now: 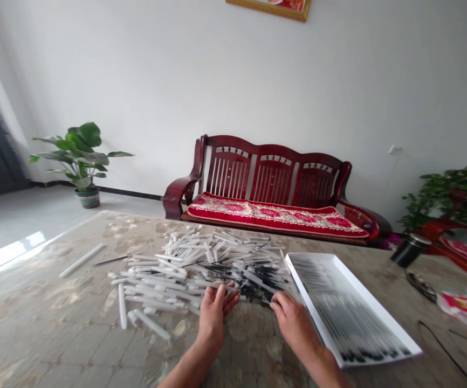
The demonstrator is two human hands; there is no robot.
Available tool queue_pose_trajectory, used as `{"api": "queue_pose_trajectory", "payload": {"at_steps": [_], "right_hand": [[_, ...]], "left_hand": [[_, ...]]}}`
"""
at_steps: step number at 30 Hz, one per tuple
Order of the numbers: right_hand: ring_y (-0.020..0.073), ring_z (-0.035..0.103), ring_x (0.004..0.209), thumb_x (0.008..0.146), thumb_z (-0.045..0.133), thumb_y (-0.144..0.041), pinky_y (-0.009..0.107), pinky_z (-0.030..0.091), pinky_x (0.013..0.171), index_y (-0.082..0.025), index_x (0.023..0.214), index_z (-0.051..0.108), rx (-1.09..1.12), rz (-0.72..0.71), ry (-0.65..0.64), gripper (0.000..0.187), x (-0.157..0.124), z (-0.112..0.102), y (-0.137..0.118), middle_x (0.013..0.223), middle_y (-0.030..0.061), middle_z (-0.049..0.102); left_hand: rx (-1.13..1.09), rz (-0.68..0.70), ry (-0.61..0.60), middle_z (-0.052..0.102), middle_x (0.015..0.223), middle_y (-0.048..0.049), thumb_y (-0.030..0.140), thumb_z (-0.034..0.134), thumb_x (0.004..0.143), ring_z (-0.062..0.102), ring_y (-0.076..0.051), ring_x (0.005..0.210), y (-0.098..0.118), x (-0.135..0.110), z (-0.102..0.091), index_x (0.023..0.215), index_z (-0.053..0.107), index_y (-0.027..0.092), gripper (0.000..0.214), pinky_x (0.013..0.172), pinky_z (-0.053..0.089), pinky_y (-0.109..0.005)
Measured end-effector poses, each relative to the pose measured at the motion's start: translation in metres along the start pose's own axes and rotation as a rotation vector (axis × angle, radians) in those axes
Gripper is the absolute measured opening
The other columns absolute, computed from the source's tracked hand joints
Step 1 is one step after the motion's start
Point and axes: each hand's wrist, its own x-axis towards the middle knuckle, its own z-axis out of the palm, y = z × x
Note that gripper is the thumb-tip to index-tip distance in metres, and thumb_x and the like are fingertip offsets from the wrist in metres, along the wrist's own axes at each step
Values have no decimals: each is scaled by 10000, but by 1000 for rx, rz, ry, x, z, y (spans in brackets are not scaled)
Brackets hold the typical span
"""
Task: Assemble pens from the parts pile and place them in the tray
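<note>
A loose heap of white pen barrels (185,267) lies on the patterned table (35,323), mixed with thin black refills (253,277) on its right side. My left hand (214,311) rests at the heap's near edge, fingers curled on a white barrel. My right hand (290,318) sits just right of it, fingertips pinched at the black refills; what it grips is too small to name. A white shallow box (373,304) holding rows of black pens lies right beside my right hand.
A single white barrel (82,260) and a thin black rod (110,261) lie apart at the left. A dark cup (409,250), glasses (421,285), a cable (446,347) and a red packet (462,304) sit at the right. A red wooden bench (269,188) and potted plants stand behind.
</note>
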Motion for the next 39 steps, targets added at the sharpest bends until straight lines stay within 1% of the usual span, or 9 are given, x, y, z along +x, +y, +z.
{"api": "queue_pose_trajectory", "payload": {"at_steps": [8,14,18,21,25,28,31,34,39], "right_hand": [[177,654,764,857,538,-109,252,446,692,-220,772,596,112,-36,34,152,9,3,-15,787,14,674],[135,647,673,811,536,-153,191,468,560,-223,908,619,660,145,-243,146,27,7,-40,759,-22,685],[133,611,606,760,643,-283,182,416,464,-194,849,618,845,259,-337,128,42,15,-34,716,-25,655],[148,626,658,767,635,-253,217,461,571,-185,815,670,730,217,-277,90,44,22,-21,720,-13,660],[165,651,865,795,582,-128,246,463,790,-226,829,743,306,8,-201,191,39,26,-12,865,19,682],[160,647,891,821,538,-72,230,452,785,-248,903,746,87,-93,-261,284,39,26,-16,926,30,675],[181,646,902,832,548,-80,239,455,763,-233,856,727,-30,-130,-278,237,42,24,-21,925,42,672],[188,652,909,825,564,-92,248,461,778,-228,886,698,23,-94,-225,200,43,23,-24,961,44,680],[176,674,812,825,532,-128,254,479,740,-215,870,672,358,76,-94,171,38,25,-28,851,25,722]], "left_hand": [[89,-13,-86,760,865,-73,470,823,621,718,-175,717,-1,-2,0,856,575,185,445,660,579,-278],[41,-113,-169,723,770,-34,389,868,597,693,-138,666,-5,-14,5,792,621,165,387,615,564,-220],[-13,-178,-165,696,752,-33,283,855,654,690,-123,633,-1,-12,4,740,618,157,282,606,582,-210],[-65,-165,-105,692,739,-29,206,811,718,703,-123,653,-1,-7,3,753,604,158,215,622,592,-203],[-98,-115,-39,708,733,-41,147,759,768,718,-130,675,-2,0,3,810,603,144,161,633,590,-194],[-104,-110,-13,709,716,-38,131,760,759,718,-134,659,-2,1,4,819,609,136,162,624,589,-198],[-99,-118,6,706,695,-27,134,785,727,715,-136,643,-1,0,4,791,614,135,183,621,588,-203],[-95,-115,7,707,691,-19,158,806,703,717,-140,657,-2,-1,2,779,621,139,201,633,587,-209],[-91,-105,-15,715,696,-25,181,814,689,715,-144,667,-5,0,1,780,634,140,206,651,580,-214]]}}
